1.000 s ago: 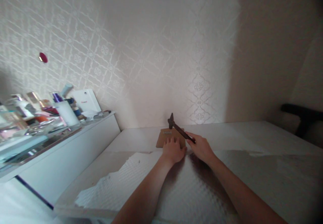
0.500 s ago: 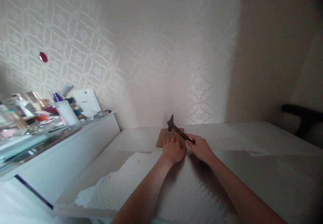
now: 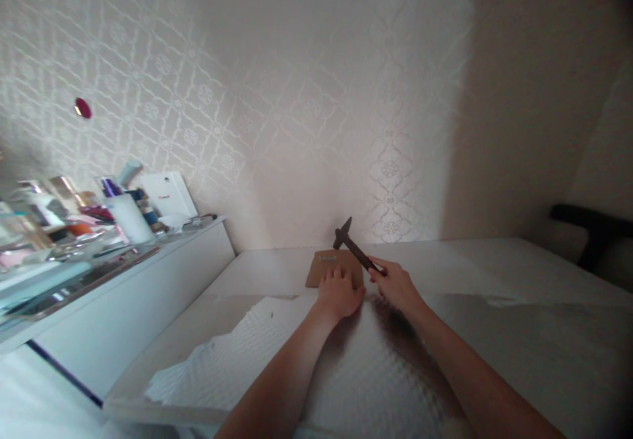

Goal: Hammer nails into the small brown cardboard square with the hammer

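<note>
My right hand (image 3: 395, 287) is closed round the handle of a small dark hammer (image 3: 353, 248), whose head is raised above a flat brown board (image 3: 321, 269) lying on the white table (image 3: 469, 267). My left hand (image 3: 339, 292) rests on the near edge of that board with its fingers curled down; whether it pinches anything is hidden. Both forearms stretch over a white textured sheet (image 3: 277, 353) spread on the near part of the table.
A white cabinet (image 3: 133, 287) at the left carries several bottles, jars and a white box (image 3: 165, 195). Patterned wallpaper rises behind the table. A dark chair armrest (image 3: 591, 225) shows at the far right.
The hammer head has lifted and swung a little to the right, away from the board. My left hand has stayed on the board.
</note>
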